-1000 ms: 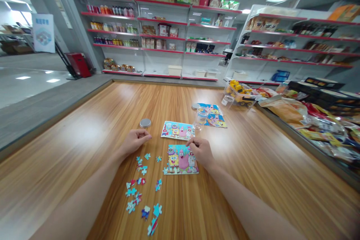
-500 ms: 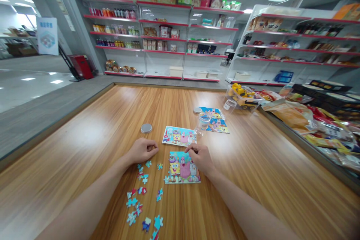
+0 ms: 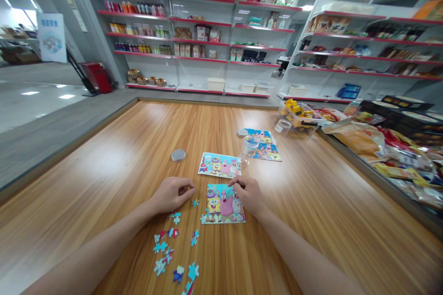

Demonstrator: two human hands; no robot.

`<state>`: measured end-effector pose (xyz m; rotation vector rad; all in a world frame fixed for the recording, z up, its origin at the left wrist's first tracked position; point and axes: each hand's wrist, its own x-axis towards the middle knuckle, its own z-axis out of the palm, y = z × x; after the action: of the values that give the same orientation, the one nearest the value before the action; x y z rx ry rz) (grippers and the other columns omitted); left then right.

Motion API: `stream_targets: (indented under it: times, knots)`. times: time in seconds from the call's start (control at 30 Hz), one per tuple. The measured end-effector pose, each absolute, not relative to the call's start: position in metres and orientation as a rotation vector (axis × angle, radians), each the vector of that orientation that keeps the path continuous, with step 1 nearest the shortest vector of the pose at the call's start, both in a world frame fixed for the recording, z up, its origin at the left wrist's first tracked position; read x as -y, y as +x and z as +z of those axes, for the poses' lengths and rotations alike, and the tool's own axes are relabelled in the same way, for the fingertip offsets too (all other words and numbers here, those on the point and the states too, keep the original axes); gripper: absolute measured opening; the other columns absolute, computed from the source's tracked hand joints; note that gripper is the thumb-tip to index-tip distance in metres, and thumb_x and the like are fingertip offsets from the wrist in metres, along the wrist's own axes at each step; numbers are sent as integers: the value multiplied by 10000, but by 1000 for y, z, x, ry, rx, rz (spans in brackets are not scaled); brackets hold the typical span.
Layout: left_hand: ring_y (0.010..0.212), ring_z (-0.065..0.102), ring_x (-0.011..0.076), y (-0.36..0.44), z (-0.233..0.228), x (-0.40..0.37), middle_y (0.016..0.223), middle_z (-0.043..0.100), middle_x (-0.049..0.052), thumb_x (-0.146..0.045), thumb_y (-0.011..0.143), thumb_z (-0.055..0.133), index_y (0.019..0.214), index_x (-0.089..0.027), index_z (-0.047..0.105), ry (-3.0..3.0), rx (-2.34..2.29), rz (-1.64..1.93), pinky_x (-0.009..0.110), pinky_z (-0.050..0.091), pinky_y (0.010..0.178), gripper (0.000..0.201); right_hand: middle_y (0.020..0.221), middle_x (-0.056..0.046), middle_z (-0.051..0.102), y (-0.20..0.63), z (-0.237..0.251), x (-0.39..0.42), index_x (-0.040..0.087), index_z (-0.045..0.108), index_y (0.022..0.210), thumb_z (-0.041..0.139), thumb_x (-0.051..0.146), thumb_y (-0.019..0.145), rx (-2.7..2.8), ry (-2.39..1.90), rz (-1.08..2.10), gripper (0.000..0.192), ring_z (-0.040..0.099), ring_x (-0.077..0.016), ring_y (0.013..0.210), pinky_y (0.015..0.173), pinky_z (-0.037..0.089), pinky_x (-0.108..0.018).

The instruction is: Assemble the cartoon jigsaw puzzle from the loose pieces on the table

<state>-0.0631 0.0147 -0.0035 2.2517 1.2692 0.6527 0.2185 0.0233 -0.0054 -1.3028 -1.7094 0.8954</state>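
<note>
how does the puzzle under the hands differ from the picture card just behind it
The puzzle is built from interlocking pieces, its lower left edge unfinished; the card is one flat complete sheet. The right hand touches the puzzle's top edge; the card lies untouched. Both show the same cartoon characters on the table.

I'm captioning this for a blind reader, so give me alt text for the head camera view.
Two bare hands work on a cartoon puzzle on a wooden table: the right hand rests on the puzzle's top edge, and the left hand is curled above loose pieces. Beyond lie a second puzzle, a round lid and store shelves.
</note>
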Motion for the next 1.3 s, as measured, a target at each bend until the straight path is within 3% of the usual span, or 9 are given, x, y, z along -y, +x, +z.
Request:
stream_targets:
  times: [0.33,0.53,0.73,0.9,1.3]
  knots:
    - [728,554,140,-72,23,-11,816,616,21,-370,886,586,1000,-221,692,2351,-975,461,238,397,663,216,494,34,444,219,-8,-26,146,687,741,468,201,763,1765,-1297,910,227,382,-100,452,457,265,-225]
    - [727,553,144,-70,10,-8,743,589,15,-361,907,573,968,-284,735,2470,-969,458,238,371,644,189,547,53,475,217,2,-17,217,690,1058,561,228,780,2138,-1228,706,307,439,-102,500,531,306,-219]
    - [717,545,151,-57,13,-1,776,603,7,-446,817,664,968,-207,659,2435,-1082,510,240,379,647,283,554,40,530,215,2,-17,229,711,1016,548,237,810,2218,-1316,590,263,459,-106,505,537,298,-219]
    - [666,527,139,-52,5,-1,715,580,-3,-339,887,571,959,-212,655,2421,-1186,571,235,371,628,169,544,38,537,214,1,-18,231,729,977,547,223,805,2228,-1335,570,251,451,-105,490,526,284,-220]
    - [679,543,136,-69,-1,-15,724,577,21,-296,899,544,986,-187,691,2395,-1083,650,233,401,626,202,526,28,543,212,6,-19,221,749,888,538,193,789,2170,-1406,520,234,483,-113,497,526,293,-227]
